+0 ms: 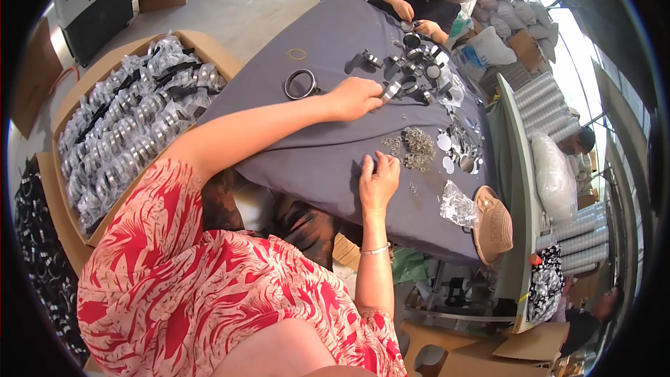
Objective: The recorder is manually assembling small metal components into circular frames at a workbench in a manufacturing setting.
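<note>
Head view, left hand (354,100) at one silver ring (391,91), grip unclear, right hand (379,180) spread, one clip heap (419,150)

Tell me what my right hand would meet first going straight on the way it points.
Your right hand would probably meet the loose small metal pieces at the left edge of their pile, though the hand's height is unclear.

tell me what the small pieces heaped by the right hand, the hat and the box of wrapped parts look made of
Small pieces: probably metal, brass-toned, from their yellowish glint. Hat: straw or similar fibre, matte tan, given its woven texture. Box: apparently cardboard, plain brown, matte, with stiff folded flaps.
</note>
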`<state>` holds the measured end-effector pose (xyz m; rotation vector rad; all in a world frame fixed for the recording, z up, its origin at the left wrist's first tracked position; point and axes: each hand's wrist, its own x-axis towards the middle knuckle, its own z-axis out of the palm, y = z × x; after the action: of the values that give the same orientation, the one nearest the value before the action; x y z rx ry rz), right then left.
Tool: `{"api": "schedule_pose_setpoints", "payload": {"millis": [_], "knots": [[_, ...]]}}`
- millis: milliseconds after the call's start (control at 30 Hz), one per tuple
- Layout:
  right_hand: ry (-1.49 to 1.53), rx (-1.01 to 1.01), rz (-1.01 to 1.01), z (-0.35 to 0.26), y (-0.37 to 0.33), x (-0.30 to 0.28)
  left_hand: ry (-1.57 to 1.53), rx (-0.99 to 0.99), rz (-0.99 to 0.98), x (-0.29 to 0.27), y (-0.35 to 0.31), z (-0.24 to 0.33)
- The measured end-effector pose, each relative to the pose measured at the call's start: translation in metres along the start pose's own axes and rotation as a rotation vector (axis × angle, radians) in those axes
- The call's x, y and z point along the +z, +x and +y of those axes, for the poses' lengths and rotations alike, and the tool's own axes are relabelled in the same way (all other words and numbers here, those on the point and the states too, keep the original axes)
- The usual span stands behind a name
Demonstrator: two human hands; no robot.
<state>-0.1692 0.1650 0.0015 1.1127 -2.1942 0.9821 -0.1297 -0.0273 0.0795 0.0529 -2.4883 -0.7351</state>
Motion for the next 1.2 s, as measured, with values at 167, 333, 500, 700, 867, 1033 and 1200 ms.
{"api": "schedule_pose_setpoints", "payload": {"millis": [167, 333, 500, 700, 867, 1033, 1200], "knots": [[0.642, 0.189, -0.200, -0.033, -0.003, -0.005, -1.543, -0.562, 0.174, 0.008, -0.058, 0.016], [1.086, 0.546, -0.398, -0.086, -0.007, 0.017, -1.517, -0.665, 0.360, 0.033, -0.103, 0.005], [0.893, 0.435, -0.547, -0.080, -0.006, 0.023, -1.122, -0.732, 0.133, 0.003, -0.131, 0.018], [0.592, 0.254, -0.437, -0.050, -0.002, -0.003, -0.831, -0.736, 0.191, 0.009, -0.131, 0.021], [0.302, 0.435, -0.063, 0.070, 0.048, -0.048, -0.744, -0.649, 0.202, 0.008, -0.136, 0.017], [-0.159, 0.510, 0.018, 0.201, 0.083, -0.068, -0.842, -0.539, 0.108, 0.007, -0.131, 0.019], [-0.415, 0.511, -0.017, 0.226, 0.120, -0.059, -0.861, -0.498, 0.136, 0.013, -0.139, 0.013]]}}
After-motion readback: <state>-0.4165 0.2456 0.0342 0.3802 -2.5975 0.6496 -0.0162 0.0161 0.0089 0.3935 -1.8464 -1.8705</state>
